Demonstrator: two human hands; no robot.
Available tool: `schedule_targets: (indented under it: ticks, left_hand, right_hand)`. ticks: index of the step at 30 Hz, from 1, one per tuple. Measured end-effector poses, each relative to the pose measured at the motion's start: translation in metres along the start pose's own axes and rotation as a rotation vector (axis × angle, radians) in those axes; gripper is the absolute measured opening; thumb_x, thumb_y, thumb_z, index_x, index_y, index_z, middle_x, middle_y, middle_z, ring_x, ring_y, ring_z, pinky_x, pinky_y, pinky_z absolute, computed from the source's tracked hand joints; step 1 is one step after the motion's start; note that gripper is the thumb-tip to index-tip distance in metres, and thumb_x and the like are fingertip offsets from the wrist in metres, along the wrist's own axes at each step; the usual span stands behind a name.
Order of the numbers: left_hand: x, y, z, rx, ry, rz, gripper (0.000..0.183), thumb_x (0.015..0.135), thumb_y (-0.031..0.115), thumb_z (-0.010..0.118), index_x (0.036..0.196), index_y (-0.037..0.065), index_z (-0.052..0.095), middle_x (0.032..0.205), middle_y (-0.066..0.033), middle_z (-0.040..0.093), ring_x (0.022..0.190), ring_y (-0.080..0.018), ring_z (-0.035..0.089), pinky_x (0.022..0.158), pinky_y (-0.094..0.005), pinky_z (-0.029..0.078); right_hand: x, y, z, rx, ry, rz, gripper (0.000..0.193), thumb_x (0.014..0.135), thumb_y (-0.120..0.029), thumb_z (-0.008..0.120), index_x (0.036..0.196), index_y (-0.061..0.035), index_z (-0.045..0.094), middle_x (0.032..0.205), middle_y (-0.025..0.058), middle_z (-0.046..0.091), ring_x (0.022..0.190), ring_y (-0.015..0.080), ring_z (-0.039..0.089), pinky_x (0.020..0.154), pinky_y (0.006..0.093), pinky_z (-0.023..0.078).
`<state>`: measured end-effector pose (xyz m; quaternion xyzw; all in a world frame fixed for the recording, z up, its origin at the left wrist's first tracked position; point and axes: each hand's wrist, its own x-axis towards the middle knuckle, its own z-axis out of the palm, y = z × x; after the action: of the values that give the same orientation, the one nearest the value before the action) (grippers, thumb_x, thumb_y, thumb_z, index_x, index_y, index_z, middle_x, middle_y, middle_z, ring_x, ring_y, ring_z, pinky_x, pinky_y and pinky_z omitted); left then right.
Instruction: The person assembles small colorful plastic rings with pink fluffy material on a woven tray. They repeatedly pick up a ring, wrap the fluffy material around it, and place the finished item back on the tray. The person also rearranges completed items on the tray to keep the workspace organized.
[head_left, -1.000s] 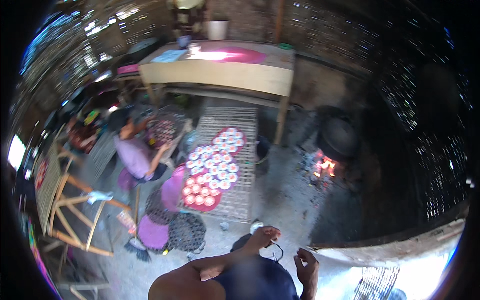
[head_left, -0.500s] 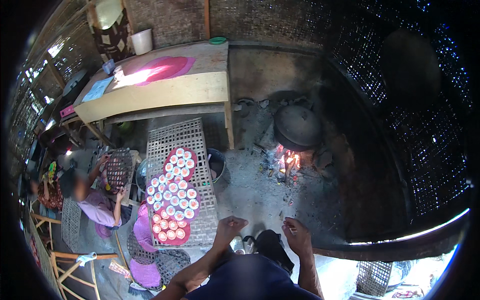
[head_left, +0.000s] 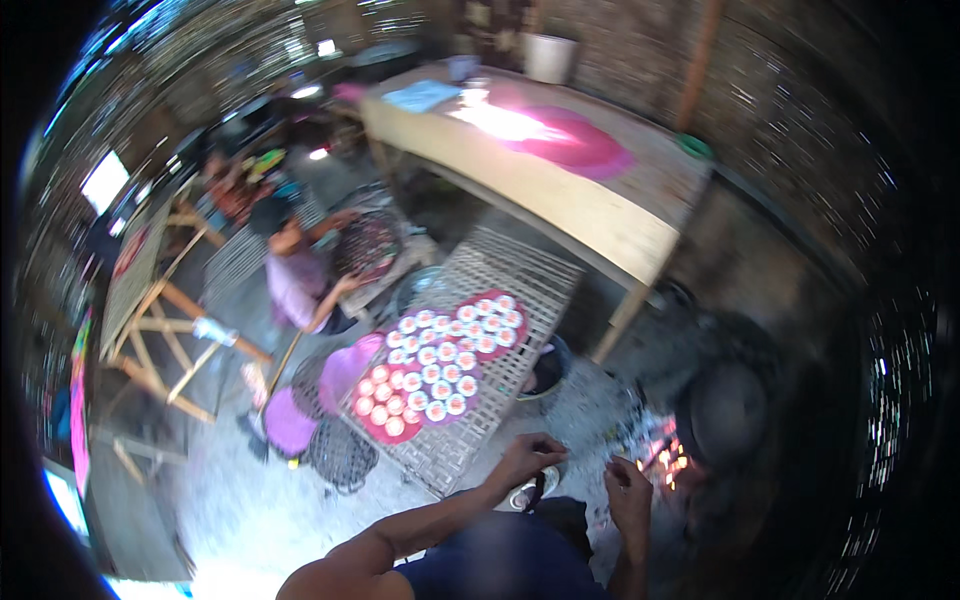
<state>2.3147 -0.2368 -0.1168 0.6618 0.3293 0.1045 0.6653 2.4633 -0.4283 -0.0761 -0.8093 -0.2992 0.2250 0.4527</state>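
Note:
My left hand [head_left: 530, 462] is in front of my body, fingers bent together, with nothing visible in it. A short gap to its right is my right hand [head_left: 628, 490], its fingers also curled in, and I see nothing held there. Both are above my dark-clothed lap, apart from each other. The nearest thing to my left hand is a woven bamboo rack [head_left: 425, 455], bearing pink and purple rounds [head_left: 490, 352] covered with several small white-and-red discs. Beyond my right hand, flames [head_left: 668, 462] burn beside a large dark lidded pot [head_left: 728, 415].
A long pale table [head_left: 520, 165] stands behind the rack, with a white bucket [head_left: 550, 58] at its back. A co-worker in a light purple top [head_left: 295, 285] sits at left by a dark round tray [head_left: 366, 248]. Purple rounds [head_left: 290, 422] lie on the floor.
The view has swung left and blurred, so the rack, table and fire appear further right. My hands are closer together and still look empty.

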Motion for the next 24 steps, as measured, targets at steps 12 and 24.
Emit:
schedule_targets:
  ticks: [12,24]
  left_hand:
    - [-0.109,-0.025,-0.055,-0.335,0.589,-0.142,0.02,0.092,0.003,0.066,0.109,-0.004,0.071,0.106,-0.0116,0.075,0.094,-0.0166,0.071,0.083,-0.0312,0.058]
    - [-0.401,-0.135,-0.143,-0.546,1.221,-0.041,0.021,0.094,0.015,0.071,0.102,-0.005,0.072,0.091,-0.011,0.075,0.083,-0.0172,0.071,0.075,-0.0302,0.057]
  right_hand:
    - [0.112,-0.026,0.046,-0.176,-0.356,-0.481,0.033,0.088,-0.015,0.074,0.117,-0.0014,0.068,0.101,0.0167,0.074,0.093,0.0311,0.073,0.084,0.042,0.056]
    - [-0.171,-0.121,0.305,-0.199,-1.045,-0.717,0.034,0.091,-0.019,0.073,0.121,-0.0035,0.068,0.109,0.0159,0.075,0.101,0.0282,0.074,0.086,0.038,0.057]
